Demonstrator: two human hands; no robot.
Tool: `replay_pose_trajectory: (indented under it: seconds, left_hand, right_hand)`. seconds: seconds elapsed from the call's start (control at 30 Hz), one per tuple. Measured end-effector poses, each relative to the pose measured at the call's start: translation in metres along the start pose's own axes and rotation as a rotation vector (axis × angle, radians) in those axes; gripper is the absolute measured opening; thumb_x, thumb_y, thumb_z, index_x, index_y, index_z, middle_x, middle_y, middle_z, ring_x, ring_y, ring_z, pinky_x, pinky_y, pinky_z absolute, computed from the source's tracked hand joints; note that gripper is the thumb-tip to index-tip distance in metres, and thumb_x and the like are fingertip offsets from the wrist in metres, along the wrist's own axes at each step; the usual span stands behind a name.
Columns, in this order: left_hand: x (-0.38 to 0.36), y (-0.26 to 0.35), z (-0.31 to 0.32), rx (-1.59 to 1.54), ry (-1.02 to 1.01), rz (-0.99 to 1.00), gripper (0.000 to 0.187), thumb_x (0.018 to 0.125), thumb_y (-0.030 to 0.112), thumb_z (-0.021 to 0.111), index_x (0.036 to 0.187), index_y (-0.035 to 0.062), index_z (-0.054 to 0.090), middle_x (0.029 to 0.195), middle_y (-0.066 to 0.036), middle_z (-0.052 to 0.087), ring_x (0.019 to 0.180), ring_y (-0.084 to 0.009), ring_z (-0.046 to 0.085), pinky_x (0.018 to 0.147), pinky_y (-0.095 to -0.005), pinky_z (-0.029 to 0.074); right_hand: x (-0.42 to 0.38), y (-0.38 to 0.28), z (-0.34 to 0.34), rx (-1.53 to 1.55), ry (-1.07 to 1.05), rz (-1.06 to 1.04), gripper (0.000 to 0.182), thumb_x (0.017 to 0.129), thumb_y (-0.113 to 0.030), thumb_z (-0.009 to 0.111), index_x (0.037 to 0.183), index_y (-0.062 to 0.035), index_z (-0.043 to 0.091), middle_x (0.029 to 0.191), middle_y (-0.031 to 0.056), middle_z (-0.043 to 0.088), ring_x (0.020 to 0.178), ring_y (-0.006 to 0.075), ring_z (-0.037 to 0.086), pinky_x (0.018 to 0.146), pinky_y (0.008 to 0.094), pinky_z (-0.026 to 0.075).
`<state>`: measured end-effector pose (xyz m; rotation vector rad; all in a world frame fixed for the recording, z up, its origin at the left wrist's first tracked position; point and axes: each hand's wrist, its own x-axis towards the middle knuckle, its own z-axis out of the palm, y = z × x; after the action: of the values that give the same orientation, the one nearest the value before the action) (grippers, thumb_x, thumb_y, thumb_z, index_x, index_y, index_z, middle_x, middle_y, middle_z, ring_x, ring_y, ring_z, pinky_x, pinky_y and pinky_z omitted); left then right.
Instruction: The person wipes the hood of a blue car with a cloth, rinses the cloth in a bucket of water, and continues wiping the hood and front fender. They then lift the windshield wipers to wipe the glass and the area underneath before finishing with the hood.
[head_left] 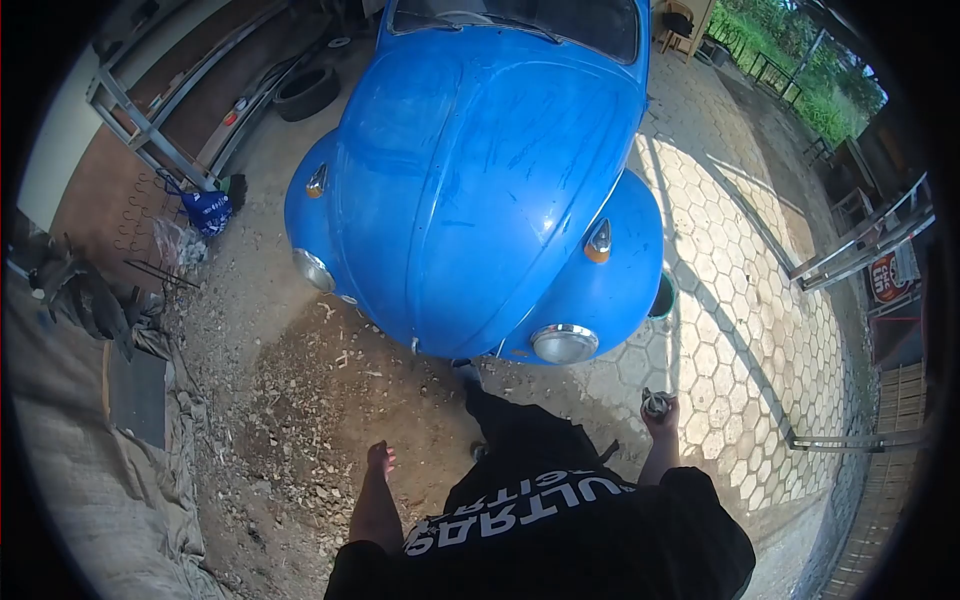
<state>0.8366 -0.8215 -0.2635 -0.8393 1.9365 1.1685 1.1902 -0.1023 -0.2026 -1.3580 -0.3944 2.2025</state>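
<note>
Right hand (661,414) near blue car (470,190).

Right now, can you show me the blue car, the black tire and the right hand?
Blue car (480,200), head view: on its front hood.
Black tire (308,108), head view: on its lower side.
Right hand (667,418), head view: on its middle.

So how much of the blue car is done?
Hard to tell exactly. Both headlights and orange lamps are on the car, and the hood is shut, so those look done. The right hand holds a small grey thing, too small to name; the left hand holds nothing. What's left may be that grey thing, which isn't on the car, and perhaps the dark smudges on the hood.
</note>
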Motion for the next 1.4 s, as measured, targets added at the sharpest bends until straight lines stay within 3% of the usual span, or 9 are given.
replay_pose_trajectory:
  seconds: [0.2, 0.33, 0.5, 0.63, 0.77, 0.87, 1.0, 1.1, 1.4]
  left_hand:
    - [0.039, 0.162, 0.056, 0.049, -0.138, 0.128, 0.049, 0.105, 0.041, 0.067, 0.143, 0.0133, 0.056, 0.122, -0.010, 0.074, 0.104, -0.0280, 0.072, 0.084, -0.0485, 0.055]
    - [0.057, 0.245, 0.072, 0.252, -0.281, 0.509, 0.044, 0.110, 0.037, 0.062, 0.143, 0.0097, 0.056, 0.123, -0.011, 0.074, 0.104, -0.0283, 0.074, 0.089, -0.0436, 0.059]
    - [0.006, 0.412, 0.092, 0.556, -0.251, 0.871, 0.044, 0.111, 0.033, 0.062, 0.144, 0.0030, 0.059, 0.124, -0.013, 0.074, 0.111, -0.0238, 0.074, 0.098, -0.0395, 0.057]
    - [0.010, 0.496, 0.133, 0.225, -0.414, 0.969, 0.046, 0.113, 0.033, 0.059, 0.148, 0.0047, 0.056, 0.131, -0.013, 0.071, 0.122, -0.0234, 0.069, 0.106, -0.0406, 0.053]
    - [-0.070, 0.580, 0.172, -0.419, -0.773, 0.635, 0.061, 0.113, 0.051, 0.052, 0.158, 0.0113, 0.042, 0.146, -0.014, 0.061, 0.128, -0.0297, 0.066, 0.112, -0.0525, 0.051]
    - [-0.098, 0.614, 0.185, -0.697, -1.103, 0.431, 0.063, 0.112, 0.047, 0.056, 0.162, 0.0147, 0.035, 0.149, -0.015, 0.058, 0.127, -0.0286, 0.066, 0.101, -0.0536, 0.058]
    - [-0.054, 0.610, 0.184, -0.286, -0.950, 0.492, 0.055, 0.112, 0.044, 0.058, 0.155, 0.0148, 0.042, 0.137, -0.012, 0.064, 0.118, -0.0249, 0.070, 0.078, -0.0400, 0.063]
    - [-0.039, 0.607, 0.173, -0.163, -0.939, 0.503, 0.053, 0.113, 0.045, 0.055, 0.154, 0.0145, 0.043, 0.133, -0.011, 0.067, 0.116, -0.0233, 0.071, 0.078, -0.0399, 0.062]
    - [-0.026, 0.628, 0.141, -0.124, -1.226, 0.463, 0.054, 0.116, 0.049, 0.042, 0.156, 0.0127, 0.044, 0.150, -0.008, 0.056, 0.136, -0.0233, 0.060, 0.104, -0.0431, 0.055]
  right_hand:
    - [0.036, 0.018, 0.198, 0.272, -0.072, -0.253, 0.061, 0.099, -0.064, 0.056, 0.135, -0.0157, 0.063, 0.125, 0.0101, 0.071, 0.109, 0.0305, 0.068, 0.088, 0.0490, 0.053]
    - [0.094, 0.016, 0.351, 0.299, -0.243, -0.250, 0.077, 0.102, -0.070, 0.047, 0.145, -0.0079, 0.058, 0.138, 0.0132, 0.069, 0.116, 0.0342, 0.070, 0.091, 0.0521, 0.055]
    - [0.101, 0.020, 0.554, 0.288, -0.638, -0.212, 0.069, 0.105, -0.061, 0.041, 0.150, -0.0104, 0.052, 0.148, 0.0137, 0.062, 0.136, 0.0355, 0.060, 0.114, 0.0538, 0.047]
    - [0.055, 0.049, 0.664, -0.057, -0.746, -0.262, 0.051, 0.108, -0.025, 0.050, 0.156, -0.0108, 0.046, 0.148, 0.0141, 0.059, 0.133, 0.0298, 0.061, 0.110, 0.0449, 0.053]
    - [0.020, 0.101, 0.706, -0.849, -0.976, -0.689, 0.055, 0.095, -0.001, 0.079, 0.146, -0.0101, 0.061, 0.149, 0.0095, 0.057, 0.134, 0.0237, 0.059, 0.105, 0.0396, 0.056]
    - [-0.017, 0.134, 0.719, -1.072, -1.086, -0.628, 0.040, 0.090, -0.002, 0.083, 0.128, -0.0079, 0.075, 0.129, 0.0120, 0.071, 0.122, 0.0247, 0.068, 0.093, 0.0334, 0.059]
    - [-0.021, 0.162, 0.700, -1.142, -0.904, -0.793, 0.029, 0.091, -0.006, 0.084, 0.119, -0.0070, 0.080, 0.117, 0.0151, 0.078, 0.119, 0.0225, 0.071, 0.084, 0.0314, 0.061]
    - [-0.005, 0.169, 0.683, -0.958, -0.757, -0.601, 0.022, 0.094, -0.008, 0.083, 0.116, -0.0031, 0.081, 0.111, 0.0161, 0.080, 0.119, 0.0204, 0.072, 0.081, 0.0309, 0.061]
    - [-0.069, 0.225, 0.703, -1.205, -0.493, -0.811, 0.028, 0.096, -0.025, 0.084, 0.103, 0.0012, 0.078, 0.097, 0.0106, 0.075, 0.087, 0.0197, 0.072, 0.069, 0.0344, 0.056]
